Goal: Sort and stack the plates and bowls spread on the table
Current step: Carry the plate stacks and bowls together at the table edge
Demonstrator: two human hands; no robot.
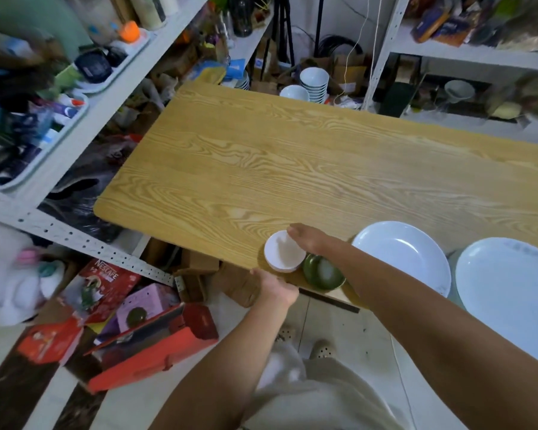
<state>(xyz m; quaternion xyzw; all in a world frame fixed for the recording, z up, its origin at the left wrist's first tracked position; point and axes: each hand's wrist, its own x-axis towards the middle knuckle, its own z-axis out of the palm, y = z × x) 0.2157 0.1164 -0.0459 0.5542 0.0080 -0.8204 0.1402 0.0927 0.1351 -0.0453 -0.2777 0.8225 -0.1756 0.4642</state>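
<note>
The table [292,156] is taken as the reference; most of its top is bare.

1. At its near right edge, the first white plate [401,256] and the second white plate [510,296] are laid side by side, not yet stacked on each other.
2. At its near left corner, the green bowl [320,274] and the small white bowl [284,252] are set touching, not nested.
3. The right hand [311,243] is placed at the white bowl's rim. The left hand [275,288] is held at the table edge below that bowl. Neither grip can be determined, as the fingers are hidden.

Sorting is judged well advanced, with the final stacking left.
</note>
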